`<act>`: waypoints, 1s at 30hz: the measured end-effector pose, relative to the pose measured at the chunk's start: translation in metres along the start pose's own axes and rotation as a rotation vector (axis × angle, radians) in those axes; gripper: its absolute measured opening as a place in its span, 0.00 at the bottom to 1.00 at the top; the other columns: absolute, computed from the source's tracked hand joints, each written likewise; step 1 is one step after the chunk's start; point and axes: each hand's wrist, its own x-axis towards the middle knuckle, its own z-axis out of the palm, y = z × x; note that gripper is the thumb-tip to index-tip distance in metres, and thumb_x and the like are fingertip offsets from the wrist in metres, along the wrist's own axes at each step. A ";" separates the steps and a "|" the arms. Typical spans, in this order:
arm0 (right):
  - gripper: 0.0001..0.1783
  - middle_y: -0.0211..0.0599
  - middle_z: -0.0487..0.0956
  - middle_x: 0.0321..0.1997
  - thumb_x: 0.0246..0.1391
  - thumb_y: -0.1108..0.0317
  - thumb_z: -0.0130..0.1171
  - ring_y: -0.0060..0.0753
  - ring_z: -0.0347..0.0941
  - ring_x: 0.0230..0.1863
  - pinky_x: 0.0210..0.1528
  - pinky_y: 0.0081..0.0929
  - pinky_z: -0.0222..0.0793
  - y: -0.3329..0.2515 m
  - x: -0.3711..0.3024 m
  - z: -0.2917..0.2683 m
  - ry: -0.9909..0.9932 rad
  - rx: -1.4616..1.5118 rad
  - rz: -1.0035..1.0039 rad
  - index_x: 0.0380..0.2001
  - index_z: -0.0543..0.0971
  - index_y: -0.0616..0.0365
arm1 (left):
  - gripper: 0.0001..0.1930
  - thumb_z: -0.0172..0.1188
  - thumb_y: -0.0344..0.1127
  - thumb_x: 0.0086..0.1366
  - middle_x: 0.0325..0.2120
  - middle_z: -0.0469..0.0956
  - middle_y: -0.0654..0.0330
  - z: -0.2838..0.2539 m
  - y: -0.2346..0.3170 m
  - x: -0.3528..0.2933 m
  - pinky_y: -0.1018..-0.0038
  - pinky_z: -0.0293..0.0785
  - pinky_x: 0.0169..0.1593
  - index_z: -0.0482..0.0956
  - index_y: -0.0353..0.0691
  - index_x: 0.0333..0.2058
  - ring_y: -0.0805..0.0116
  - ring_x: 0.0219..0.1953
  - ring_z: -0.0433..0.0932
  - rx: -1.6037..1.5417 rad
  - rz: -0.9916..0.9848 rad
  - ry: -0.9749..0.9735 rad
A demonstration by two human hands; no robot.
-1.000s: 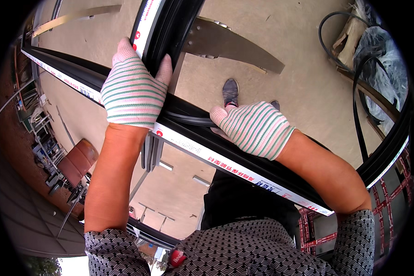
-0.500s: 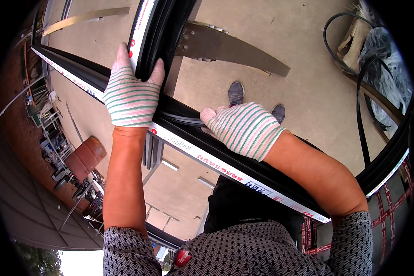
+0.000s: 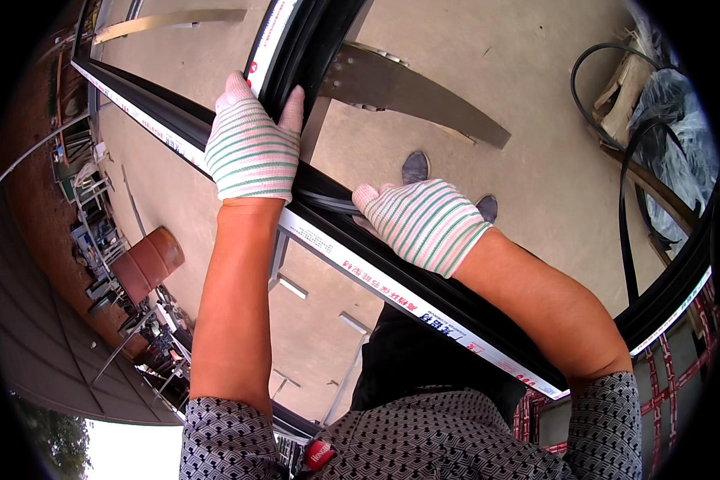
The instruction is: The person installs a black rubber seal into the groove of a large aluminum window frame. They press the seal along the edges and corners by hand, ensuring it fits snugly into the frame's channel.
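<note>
A large black metal frame (image 3: 488, 316), its outer side covered by white printed film, lies in front of me. My left hand (image 3: 254, 152), in a striped knit glove, grips the crossbar (image 3: 316, 56) where it meets the near rail. Its thumb lies on one side of the bar and its fingers on the other. Thin dark rubber strips (image 3: 328, 202) run along the near rail's channel to my right hand (image 3: 426, 224). That hand, gloved alike, is closed on them over the rail; its fingertips are partly hidden.
A brown metal plate (image 3: 416, 92) juts out beyond the crossbar. On the right are a black hose (image 3: 574, 80) and clear plastic wrap (image 3: 676, 120). A rusty drum (image 3: 148, 264) stands at left. Below the frame are my shoes (image 3: 415, 167) on the concrete floor.
The frame and my left hand appear slightly further right in the view, and the left hand a little higher. My right hand keeps its place on the rail.
</note>
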 end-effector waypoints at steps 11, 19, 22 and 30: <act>0.32 0.59 0.87 0.46 0.80 0.56 0.28 0.61 0.85 0.46 0.55 0.53 0.79 -0.001 0.007 0.008 0.004 0.085 0.086 0.48 0.84 0.62 | 0.41 0.71 0.60 0.65 0.47 0.83 0.38 0.001 0.005 0.002 0.57 0.82 0.52 0.74 0.29 0.61 0.40 0.46 0.85 0.029 -0.080 -0.012; 0.19 0.57 0.86 0.47 0.76 0.64 0.38 0.59 0.86 0.47 0.48 0.53 0.81 0.003 0.004 0.011 0.093 -0.133 -0.054 0.49 0.78 0.62 | 0.43 0.68 0.66 0.64 0.48 0.83 0.38 -0.001 0.013 0.010 0.56 0.82 0.53 0.75 0.30 0.61 0.41 0.48 0.85 0.018 -0.151 -0.062; 0.17 0.56 0.86 0.46 0.76 0.64 0.39 0.59 0.86 0.47 0.47 0.53 0.81 0.004 0.008 0.015 0.105 -0.168 -0.039 0.49 0.77 0.62 | 0.44 0.68 0.67 0.63 0.48 0.83 0.38 -0.001 0.020 0.015 0.57 0.82 0.53 0.76 0.30 0.60 0.41 0.48 0.85 0.010 -0.169 -0.053; 0.18 0.58 0.86 0.46 0.76 0.62 0.40 0.61 0.85 0.47 0.47 0.54 0.81 0.004 0.007 0.015 0.109 -0.197 -0.031 0.48 0.77 0.62 | 0.38 0.68 0.66 0.63 0.43 0.85 0.41 0.008 0.016 0.015 0.56 0.83 0.48 0.78 0.34 0.54 0.42 0.43 0.86 -0.018 -0.149 -0.007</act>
